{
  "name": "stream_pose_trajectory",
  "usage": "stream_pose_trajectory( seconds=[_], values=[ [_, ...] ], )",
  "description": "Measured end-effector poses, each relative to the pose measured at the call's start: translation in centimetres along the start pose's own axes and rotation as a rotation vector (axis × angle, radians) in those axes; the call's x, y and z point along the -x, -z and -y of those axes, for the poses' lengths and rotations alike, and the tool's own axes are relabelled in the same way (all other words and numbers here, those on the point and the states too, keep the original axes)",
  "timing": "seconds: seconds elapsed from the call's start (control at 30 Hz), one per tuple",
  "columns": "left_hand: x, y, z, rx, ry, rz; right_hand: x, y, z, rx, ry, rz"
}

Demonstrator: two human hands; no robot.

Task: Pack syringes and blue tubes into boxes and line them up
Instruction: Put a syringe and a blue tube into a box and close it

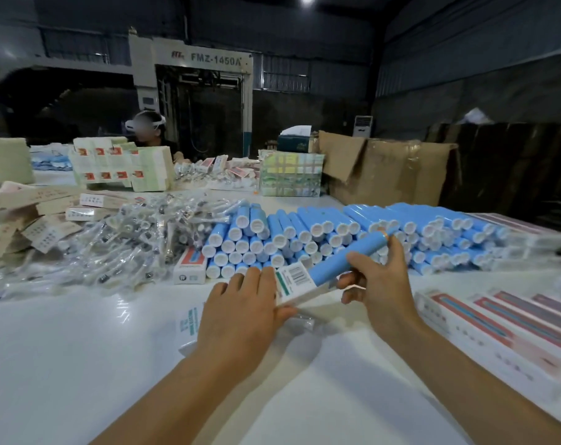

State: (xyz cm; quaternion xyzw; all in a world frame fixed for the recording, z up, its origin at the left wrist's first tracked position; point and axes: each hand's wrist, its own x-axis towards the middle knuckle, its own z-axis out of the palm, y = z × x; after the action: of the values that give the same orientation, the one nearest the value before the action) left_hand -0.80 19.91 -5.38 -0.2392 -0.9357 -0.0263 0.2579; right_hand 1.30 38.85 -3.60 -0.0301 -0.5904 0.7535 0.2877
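At left of the frame the bagged syringes point(112, 248) sit heaped within easy reach. At center our left hand point(240, 313) grips the open box point(293, 285) to steady its mouth, and just right of it our right hand point(377, 284) pinches a blue tube point(346, 260), angled down toward that opening, probably about to slide in. The finished boxes point(497, 326) line up lower right.

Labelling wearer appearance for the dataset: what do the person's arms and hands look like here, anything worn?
Both forearms are bare, with no sleeves in view. No gloves and no watch or wristband on the left hand or the right hand. The right hand has a gold-coloured ring on one finger. No other markings visible.
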Motion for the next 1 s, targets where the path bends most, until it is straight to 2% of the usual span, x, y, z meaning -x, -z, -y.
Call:
stream_pose_trajectory(
  seconds=[0.07, 0.17, 0.3, 0.47, 0.5, 0.57, 0.63, 0.73, 0.83, 1.0],
  values=[
    [0.2, 0.2, 0.0, 0.025, 0.008, -0.042, 0.1, -0.1, 0.0, -0.045, -0.03, -0.1],
    [0.3, 0.0, 0.1, -0.013, 0.019, -0.012, 0.1, 0.0, -0.3, -0.091, -0.091, -0.218],
    [0.0, -0.2, 0.0, -0.055, 0.005, 0.003, 1.1, -0.4, -1.6, 0.202, -0.031, -0.035],
    [-0.3, -0.7, 1.7, -0.02, 0.048, -0.035, 0.8, 0.0, -1.9, 0.294, 0.013, 0.004],
    [-0.3, -0.7, 2.2, -0.007, 0.071, -0.045, 0.6, 0.0, -1.9, 0.36, 0.049, 0.031],
    [-0.4, -0.7, 3.1, 0.018, 0.113, -0.067, 0.2, -0.6, -1.5, 0.641, 0.182, 0.16],
    [-0.6, -0.8, 3.7, 0.037, 0.146, -0.083, -0.1, -1.8, -1.1, 1.009, 0.297, 0.397],
    [-0.7, -0.8, 4.0, 0.039, 0.166, -0.09, 0.1, -4.1, -1.7, 1.454, 0.336, 0.707],
    [-0.8, -1.0, 4.0, 0.026, 0.148, -0.101, 0.9, -5.8, -3.0, 1.617, 0.391, 0.817],
    [-1.0, -1.5, 4.0, 0.0, 0.117, -0.086, 0.9, -5.9, -4.1, 1.62, 0.433, 0.767]
  ],
)
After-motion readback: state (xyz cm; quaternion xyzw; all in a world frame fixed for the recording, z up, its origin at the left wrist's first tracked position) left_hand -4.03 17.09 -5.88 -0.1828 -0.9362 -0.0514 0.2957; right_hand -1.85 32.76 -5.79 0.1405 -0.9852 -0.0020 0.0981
